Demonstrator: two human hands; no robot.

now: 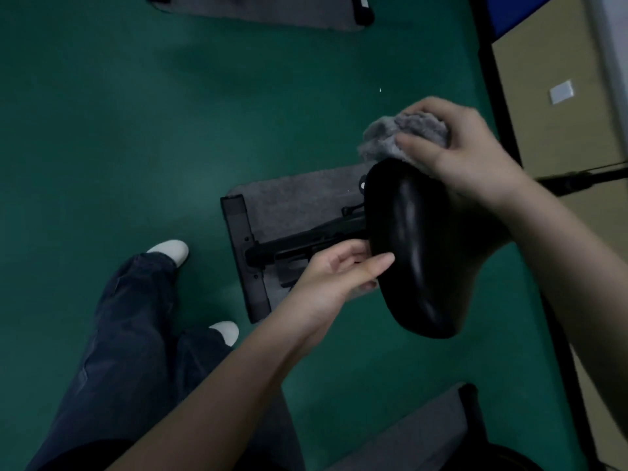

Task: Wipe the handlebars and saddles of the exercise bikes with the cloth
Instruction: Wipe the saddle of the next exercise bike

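Overhead, right hand (465, 154) clutching grey cloth (401, 134) (crumpled) against saddle (411, 246), left hand (336, 277) gripping its edge.

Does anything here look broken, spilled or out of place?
Only a tiny white speck on the green floor beyond the saddle, maybe litter. The saddle and cloth look ordinary.

The glossy black saddle (413, 246) stands above the green floor, a crumpled grey cloth (401, 136) bunched against its far end.
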